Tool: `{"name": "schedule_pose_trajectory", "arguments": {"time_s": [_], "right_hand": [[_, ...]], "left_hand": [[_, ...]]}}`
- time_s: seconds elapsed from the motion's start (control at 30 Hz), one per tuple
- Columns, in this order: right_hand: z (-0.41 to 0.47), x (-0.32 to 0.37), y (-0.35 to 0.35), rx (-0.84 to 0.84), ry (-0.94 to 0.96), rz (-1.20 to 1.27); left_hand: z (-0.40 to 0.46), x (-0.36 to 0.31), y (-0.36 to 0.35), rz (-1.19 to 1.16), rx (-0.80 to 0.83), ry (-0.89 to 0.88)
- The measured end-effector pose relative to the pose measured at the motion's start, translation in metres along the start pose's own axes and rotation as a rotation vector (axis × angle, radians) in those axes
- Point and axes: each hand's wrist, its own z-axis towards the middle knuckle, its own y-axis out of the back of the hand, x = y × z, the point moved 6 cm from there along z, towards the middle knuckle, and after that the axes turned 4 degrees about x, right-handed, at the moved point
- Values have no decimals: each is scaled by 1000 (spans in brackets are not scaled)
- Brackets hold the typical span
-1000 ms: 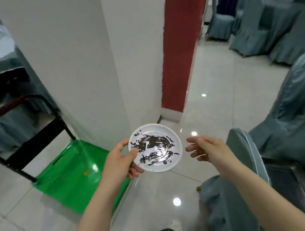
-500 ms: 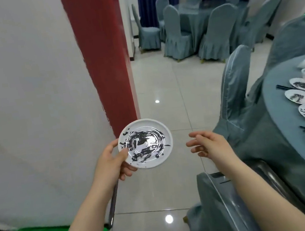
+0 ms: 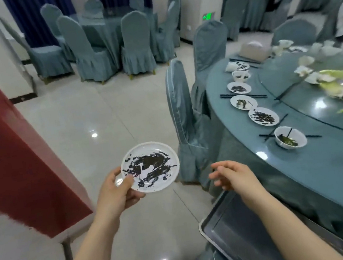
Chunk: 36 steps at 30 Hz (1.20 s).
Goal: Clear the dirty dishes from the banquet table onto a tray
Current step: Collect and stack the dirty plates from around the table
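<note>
Bare tray (image 3: 231,239) below (chair (image 3: 182,115) between floor and crowded table (image 3: 302,169)).

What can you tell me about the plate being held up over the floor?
The plate is small, round and white, with a raised rim, and looks like plastic or china. Dark smears of leftover food cover most of its middle. It is held roughly level, tipped slightly toward the camera, above the pale tiled floor and left of the tray. Only the left hand touches it, thumb on the rim, fingers beneath. The right hand is open, apart from it.
</note>
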Motion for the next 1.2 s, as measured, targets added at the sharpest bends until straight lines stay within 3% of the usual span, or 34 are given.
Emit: {"name": "schedule_pose_trajectory", "arguments": {"time_s": [0.43,0.67,0.93,1.0,1.1,1.2], "right_hand": [[82,-8,38,-507,-218,168],[134,-33,98,-681,-273,294],[263,-51,193,-882,-363,323],[288,-49,217,-938,-419,262],[314,-35,257,-1020,-471,-94],[345,-18,274,-994,-391,-316]], "left_hand": [[230,-74,-54,108,373,54],[308,-88,-137,219,515,44],[407,-100,-260,378,597,-24],[428,-105,-282,390,590,-18],[456,-107,-309,382,569,6],[474,-106,-328,381,556,33]]}}
